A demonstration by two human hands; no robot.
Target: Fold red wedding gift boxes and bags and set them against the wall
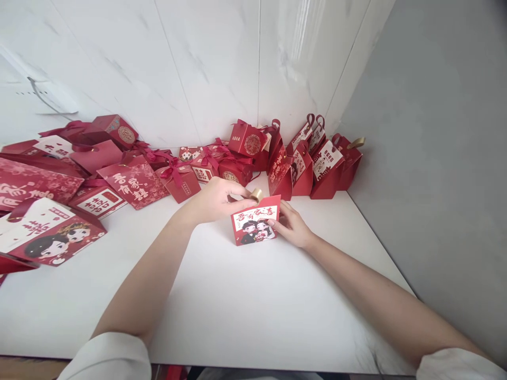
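A small red gift box (256,232) with a printed cartoon couple and white lettering panel stands in the middle of the table, between my two hands. A loop of gold ribbon (256,196) rises from its top. My left hand (217,199) reaches in from the left, its thumb and fingers closed at the ribbon and the box's top edge. My right hand (292,226) grips the right side of the box, thumb on the front face, fingers behind it and partly hidden.
Several red gift boxes with ribbon loops (327,166) stand in a group at the back right. Ribbon-tied boxes (237,171) lie along the marbled wall (214,68). Larger red boxes (55,232) are heaped at the left. A grey panel (443,158) borders the white table (253,316) on the right.
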